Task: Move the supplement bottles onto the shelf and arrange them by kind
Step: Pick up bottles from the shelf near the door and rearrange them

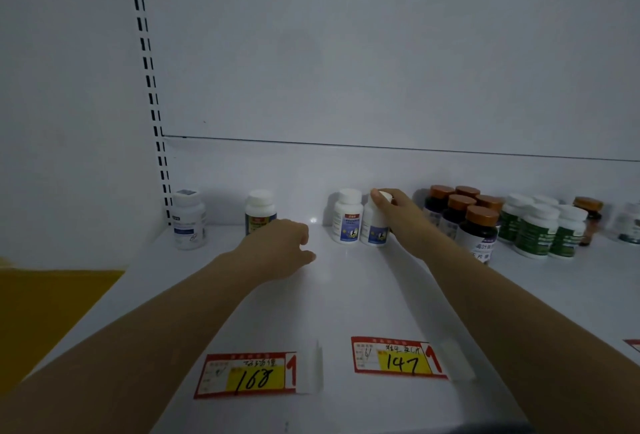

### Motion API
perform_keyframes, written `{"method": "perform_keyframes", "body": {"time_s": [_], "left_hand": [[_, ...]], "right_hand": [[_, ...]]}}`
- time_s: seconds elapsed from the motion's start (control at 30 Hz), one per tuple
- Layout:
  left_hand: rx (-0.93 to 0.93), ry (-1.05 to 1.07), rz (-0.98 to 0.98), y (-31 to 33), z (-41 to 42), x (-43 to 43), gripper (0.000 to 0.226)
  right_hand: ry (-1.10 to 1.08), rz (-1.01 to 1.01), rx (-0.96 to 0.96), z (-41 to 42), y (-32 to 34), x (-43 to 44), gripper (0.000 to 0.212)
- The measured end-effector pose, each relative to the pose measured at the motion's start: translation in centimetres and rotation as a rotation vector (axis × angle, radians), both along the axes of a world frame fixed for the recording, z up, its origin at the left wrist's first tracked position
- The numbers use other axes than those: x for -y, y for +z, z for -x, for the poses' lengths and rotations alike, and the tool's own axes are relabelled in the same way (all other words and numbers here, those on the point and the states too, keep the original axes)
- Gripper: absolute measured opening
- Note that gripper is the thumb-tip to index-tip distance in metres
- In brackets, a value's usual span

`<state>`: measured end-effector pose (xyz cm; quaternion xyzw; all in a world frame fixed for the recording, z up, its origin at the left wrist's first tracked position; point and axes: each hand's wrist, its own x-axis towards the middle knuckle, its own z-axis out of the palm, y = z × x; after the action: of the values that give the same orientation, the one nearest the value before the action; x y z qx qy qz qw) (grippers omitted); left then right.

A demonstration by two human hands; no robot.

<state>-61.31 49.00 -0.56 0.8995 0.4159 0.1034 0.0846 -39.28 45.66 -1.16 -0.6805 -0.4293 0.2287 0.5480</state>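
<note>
My right hand [398, 213] grips the cap of a white bottle with a blue label [374, 225], standing on the white shelf [346, 295] right beside a matching white bottle [347, 217]. My left hand [282, 246] hovers over the shelf with fingers loosely curled, holding nothing, just in front of a white-capped bottle with a dark label [259, 208]. Another white bottle [188, 219] stands at the far left.
Dark bottles with orange caps [464, 215] cluster to the right, then green-labelled white bottles [540, 229] and a small amber bottle [588, 219]. Price tags reading 168 [246, 376] and 147 [394, 359] sit on the shelf's front edge. A slotted upright [149, 70] rises at left.
</note>
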Motion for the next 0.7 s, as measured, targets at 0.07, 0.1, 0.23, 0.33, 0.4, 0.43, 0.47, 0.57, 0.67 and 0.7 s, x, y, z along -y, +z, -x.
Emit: {"method": "perform_keyframes", "body": {"time_s": [0.07,0.1,0.23,0.33,0.4,0.43,0.47,0.57,0.67,0.7], "left_hand": [[-0.006,-0.001,0.004,-0.1,-0.1,-0.1,0.041],[-0.01,-0.004,0.007,-0.1,-0.2,0.0,0.041],[-0.047,-0.006,0.018,-0.2,-0.3,0.2,0.04],[-0.092,0.01,0.015,-0.1,-0.2,0.4,0.039],[-0.126,0.014,0.012,0.2,-0.2,0.8,0.039],[-0.143,0.01,0.003,0.4,-0.4,1.1,0.039],[-0.158,0.004,-0.008,0.7,-0.5,1.5,0.04],[-0.171,-0.033,-0.031,1.8,-1.1,2.9,0.041],[-0.148,-0.11,-0.051,2.9,-1.6,5.0,0.039],[-0.139,-0.148,-0.063,3.1,-1.9,5.8,0.039]], "right_hand": [[0.009,0.006,-0.004,-0.1,-0.1,-0.2,0.045],[0.016,0.01,-0.01,-0.2,-0.2,-0.3,0.045],[0.018,0.036,-0.074,-0.4,-0.1,-0.2,0.055],[0.022,0.167,0.085,-0.2,0.1,1.3,0.064],[0.028,0.346,0.349,-0.1,0.6,2.7,0.065],[0.02,0.442,0.487,0.1,1.0,3.7,0.066],[0.011,0.529,0.618,0.5,1.6,4.7,0.067],[0.033,0.646,0.855,1.9,3.3,8.1,0.063],[0.013,0.677,0.942,3.8,4.7,12.4,0.054],[-0.01,0.686,0.957,4.3,5.1,14.0,0.05]]}}
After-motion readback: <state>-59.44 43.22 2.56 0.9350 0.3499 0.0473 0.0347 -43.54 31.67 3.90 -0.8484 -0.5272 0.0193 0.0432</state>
